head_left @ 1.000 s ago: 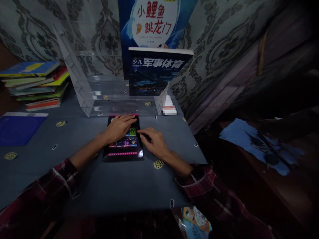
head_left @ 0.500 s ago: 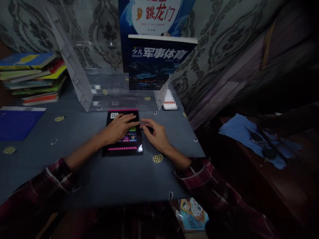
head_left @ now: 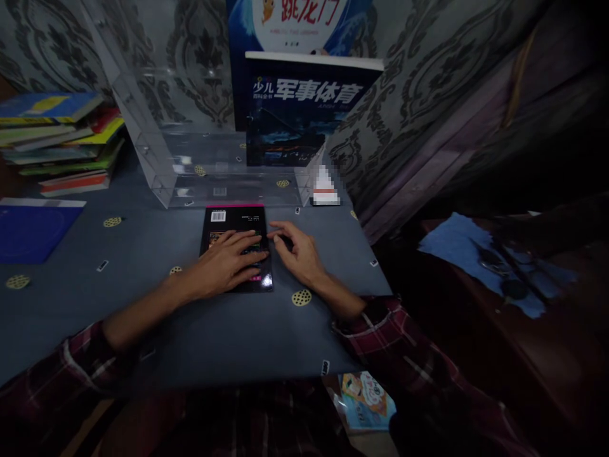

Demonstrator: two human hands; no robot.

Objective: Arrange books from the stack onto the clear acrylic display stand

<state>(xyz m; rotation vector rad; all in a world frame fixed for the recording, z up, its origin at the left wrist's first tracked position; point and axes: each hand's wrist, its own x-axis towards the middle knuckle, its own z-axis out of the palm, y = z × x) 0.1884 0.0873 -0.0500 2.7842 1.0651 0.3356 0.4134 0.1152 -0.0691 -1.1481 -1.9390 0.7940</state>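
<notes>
A black book (head_left: 238,219) with a pink top edge and a white barcode lies flat on the table, back cover up. My left hand (head_left: 231,259) rests palm down across its lower half, fingers spread, covering much of the printed pictures. Beside the book's right edge is my right hand (head_left: 299,254), its side on the table and its fingers loosely bent, with the thumb and index fingertips close to the cover's edge. I cannot tell whether those fingertips touch the book. Nothing shows between the right fingers.
Behind the book stands a clear acrylic rack (head_left: 190,190) holding a dark blue book (head_left: 292,120) and a taller blue book (head_left: 304,22). A book stack (head_left: 61,139) and a blue booklet (head_left: 38,228) are at left. A blue cloth (head_left: 451,247) lies right, beyond the table (head_left: 228,343).
My left hand has slid down the book toward me, uncovering the barcode area. My right hand stays at the book's right edge. The view has tilted slightly downward.
</notes>
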